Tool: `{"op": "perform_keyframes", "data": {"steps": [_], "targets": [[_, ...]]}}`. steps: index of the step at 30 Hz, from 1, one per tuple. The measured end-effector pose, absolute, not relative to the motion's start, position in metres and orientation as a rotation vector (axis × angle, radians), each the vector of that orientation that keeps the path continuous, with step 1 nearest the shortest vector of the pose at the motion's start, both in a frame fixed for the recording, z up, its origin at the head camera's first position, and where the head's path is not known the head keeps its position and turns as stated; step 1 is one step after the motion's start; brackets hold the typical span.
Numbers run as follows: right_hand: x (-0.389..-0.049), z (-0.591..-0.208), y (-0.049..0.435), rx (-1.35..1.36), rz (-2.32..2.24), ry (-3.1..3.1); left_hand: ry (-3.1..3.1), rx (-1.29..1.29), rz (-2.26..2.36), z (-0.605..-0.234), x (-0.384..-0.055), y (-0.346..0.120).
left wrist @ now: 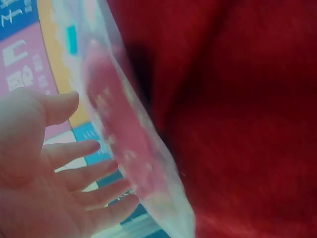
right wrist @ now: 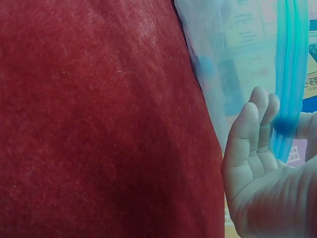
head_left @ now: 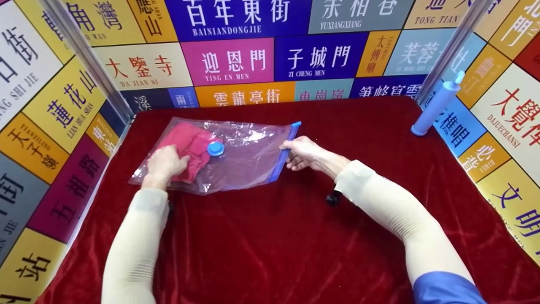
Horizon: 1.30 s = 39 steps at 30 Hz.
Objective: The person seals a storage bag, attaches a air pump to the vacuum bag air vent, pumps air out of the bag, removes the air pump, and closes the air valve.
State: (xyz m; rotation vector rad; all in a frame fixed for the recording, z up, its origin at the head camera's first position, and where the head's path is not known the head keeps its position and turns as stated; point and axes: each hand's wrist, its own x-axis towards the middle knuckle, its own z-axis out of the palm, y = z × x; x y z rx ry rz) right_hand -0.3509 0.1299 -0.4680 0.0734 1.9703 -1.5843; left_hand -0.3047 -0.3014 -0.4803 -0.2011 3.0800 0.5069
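Left of centre, the left hand [head_left: 163, 165] lies spread-fingered against the clear bag [head_left: 249, 162]; right of centre, the right hand [head_left: 309, 154] pinches its blue strip [head_left: 277, 171], best held taut.

Head view downward; 2 wrist closeups share bag [head_left: 236, 158].

A deep red cloth [head_left: 261, 245] spreads across the middle and bottom of the frame. At the right stands a pale blue tube [head_left: 435, 109] with a hooked tip, perhaps a pump, though its details are hard to tell. Colourful sign-printed walls [head_left: 230, 61] fill the top and both sides, with metal posts [head_left: 447, 51] upper left and upper right.
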Motion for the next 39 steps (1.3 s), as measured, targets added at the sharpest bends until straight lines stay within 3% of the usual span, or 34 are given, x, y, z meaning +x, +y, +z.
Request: {"op": "perform_keyframes", "data": {"steps": [15,39], "targets": [[-0.349,-0.471,0.129,0.054,-1.580,1.971,2.878,-0.516,0.580,-0.498,-0.306,-0.353],[-0.350,-0.456,0.132,-0.042,-1.627,2.031,2.886,-0.780,0.754,-0.505,-0.306,-0.376]]}}
